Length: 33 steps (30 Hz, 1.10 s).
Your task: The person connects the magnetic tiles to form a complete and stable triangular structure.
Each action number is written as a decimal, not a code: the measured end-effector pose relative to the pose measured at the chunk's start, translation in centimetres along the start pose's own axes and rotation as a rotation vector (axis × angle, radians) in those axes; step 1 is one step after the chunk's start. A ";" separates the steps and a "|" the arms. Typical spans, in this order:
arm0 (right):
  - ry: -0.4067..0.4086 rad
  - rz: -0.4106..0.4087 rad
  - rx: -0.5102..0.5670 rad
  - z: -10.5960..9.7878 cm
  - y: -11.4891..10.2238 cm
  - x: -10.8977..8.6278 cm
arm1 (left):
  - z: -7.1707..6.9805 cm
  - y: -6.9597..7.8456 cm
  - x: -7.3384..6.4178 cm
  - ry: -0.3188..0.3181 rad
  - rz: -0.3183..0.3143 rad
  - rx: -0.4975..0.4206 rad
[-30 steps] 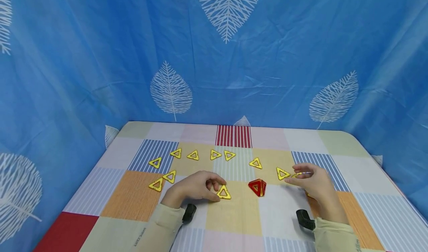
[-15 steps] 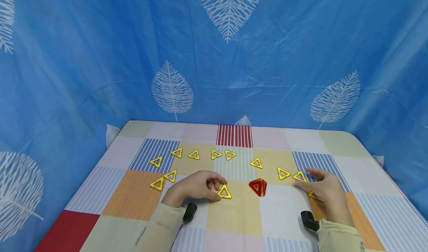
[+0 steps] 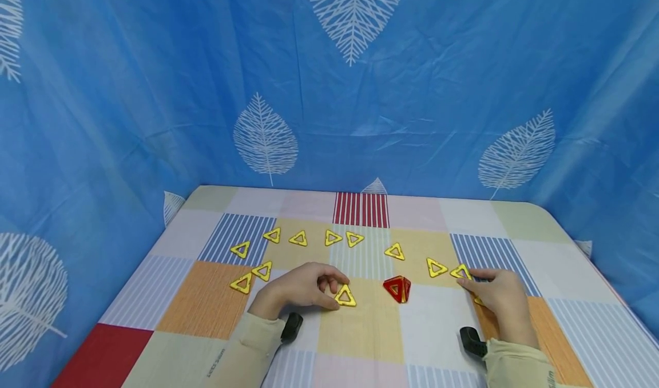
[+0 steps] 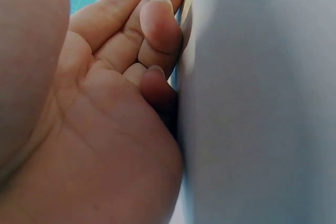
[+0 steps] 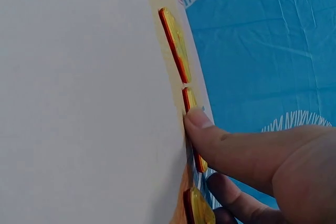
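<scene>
In the head view my left hand [image 3: 306, 288] rests on the cloth, thumb and forefinger pinching a yellow triangular tile [image 3: 352, 303] with an open centre. The left wrist view shows curled fingers [image 4: 160, 27] against the cloth, with the tile hidden. At the right, my right hand [image 3: 501, 296] pinches another yellow triangular tile [image 3: 457, 272], which lies flat. Its thumb [image 5: 210, 137] covers part of that tile in the right wrist view, where the tile's edge looks red. One more tile [image 5: 199, 208] lies partly under the right hand. Between the hands sits a red pyramid-like piece [image 3: 396, 288].
Several yellow triangular tiles lie in an arc across the table, including a tile [image 3: 436, 267] beside the right hand's tile and a tile [image 3: 241, 283] left of the left hand. A patchwork cloth [image 3: 360, 342] covers the table. Blue curtains [image 3: 329, 119] hang behind and at both sides.
My right hand let go of its tile and drew back to the right with fingers spread, then came back and closed on the same tile. The left hand stays put.
</scene>
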State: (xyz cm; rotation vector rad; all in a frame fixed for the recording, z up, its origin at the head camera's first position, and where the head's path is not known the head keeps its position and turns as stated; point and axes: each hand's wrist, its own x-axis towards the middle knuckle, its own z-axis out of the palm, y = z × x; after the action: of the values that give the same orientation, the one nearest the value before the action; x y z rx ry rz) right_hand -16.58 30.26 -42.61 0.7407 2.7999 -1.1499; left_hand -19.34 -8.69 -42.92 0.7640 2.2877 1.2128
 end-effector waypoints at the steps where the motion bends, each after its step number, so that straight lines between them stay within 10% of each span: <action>1: 0.008 -0.002 -0.012 0.0 0.0 0.0 | 0.0 0.0 0.0 0.000 0.000 0.005; 17: 0.052 -0.066 0.088 -0.1 -2.3 -1.4 | 0.0 -0.2 0.1 0.000 0.020 0.009; 33: -0.047 -0.448 0.091 2.2 -6.6 -3.5 | -0.1 -0.2 0.0 0.003 0.034 0.016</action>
State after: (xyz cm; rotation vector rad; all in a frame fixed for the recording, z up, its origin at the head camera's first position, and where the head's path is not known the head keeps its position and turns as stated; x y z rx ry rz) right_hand -16.73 23.23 -39.21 0.0775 2.9745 -1.3328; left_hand -19.47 -8.83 -43.00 0.8106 2.2986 1.2125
